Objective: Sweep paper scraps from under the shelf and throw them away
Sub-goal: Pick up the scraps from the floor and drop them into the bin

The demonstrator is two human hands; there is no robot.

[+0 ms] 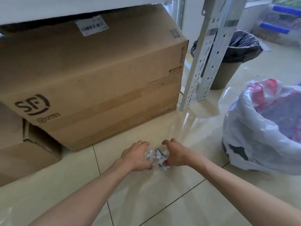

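Observation:
A small heap of white paper scraps [156,156], some with green marks, lies on the shiny tiled floor in front of a big cardboard box. My left hand [136,156] cups the heap from the left with curled fingers. My right hand [176,154] cups it from the right, thumb low near the scraps. Both hands touch the pile and enclose it between them. The shelf [48,7] runs along the top, with the box standing under it. A bin lined with a white and red plastic bag [263,128] stands open at the right.
The large brown SF cardboard box [91,82] fills the space under the shelf, with smaller boxes [24,152] at the left. A perforated metal shelf post [205,59] stands right of it. Behind the post is a second bin with a black liner [236,46].

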